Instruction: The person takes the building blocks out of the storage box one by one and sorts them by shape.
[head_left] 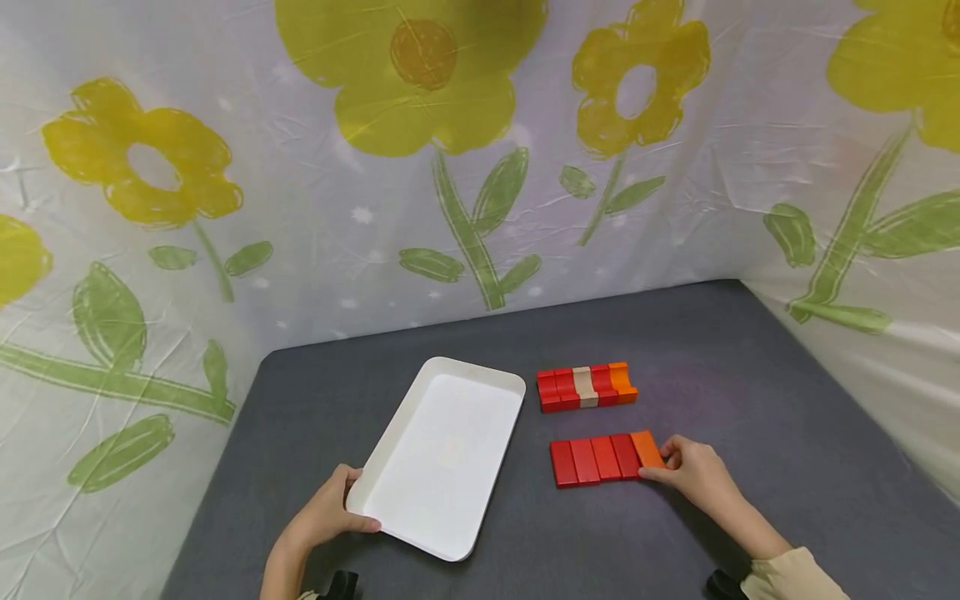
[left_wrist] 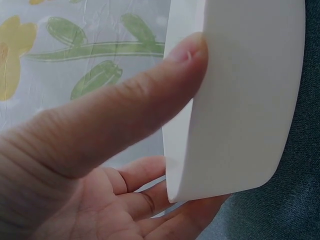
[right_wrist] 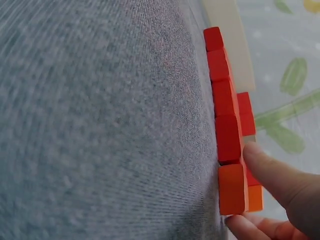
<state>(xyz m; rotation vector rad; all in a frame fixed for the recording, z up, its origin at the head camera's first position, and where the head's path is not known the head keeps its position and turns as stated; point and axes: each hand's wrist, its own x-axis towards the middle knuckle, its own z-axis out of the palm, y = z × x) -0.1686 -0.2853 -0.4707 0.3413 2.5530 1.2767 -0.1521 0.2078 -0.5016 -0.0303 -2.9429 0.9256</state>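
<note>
A white rectangular tray (head_left: 450, 450) lies left of centre in the head view, with nothing in it. My left hand (head_left: 327, 512) grips its near-left corner. In the left wrist view the thumb (left_wrist: 165, 85) lies against the tray wall (left_wrist: 245, 100) and the fingers reach round the corner. On the right, several red blocks (head_left: 595, 460) form a row that ends in an orange block (head_left: 647, 450). My right hand (head_left: 699, 473) holds that orange block, thumb on the near side and fingers round its right end. The right wrist view shows the orange block (right_wrist: 232, 190) touching the fingers.
Behind the row stands a second row of notched blocks (head_left: 558, 390), red with one pale wooden block (head_left: 585, 385) and an orange one (head_left: 621, 382) at its right end. The dark grey tabletop (head_left: 787, 400) meets a flower-printed curtain (head_left: 360, 275) at the back and sides.
</note>
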